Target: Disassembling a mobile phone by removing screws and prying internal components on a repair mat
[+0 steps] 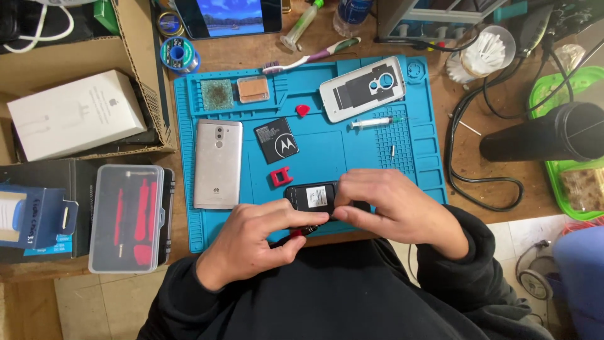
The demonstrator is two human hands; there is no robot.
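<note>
Both hands grasp a dark phone (313, 198) at the mat's (352, 151) near edge: left hand (255, 242) beneath, right hand (393, 208) pinching its right end, long axis spanning the two grips.

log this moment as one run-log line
left hand: grips small black phone | right hand: pinches its edge | surface: blue mat | nearby: silver phone, black battery

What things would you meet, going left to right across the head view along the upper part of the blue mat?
Green square pad → tan pad → red pick → white phone back cover → syringe.
</note>
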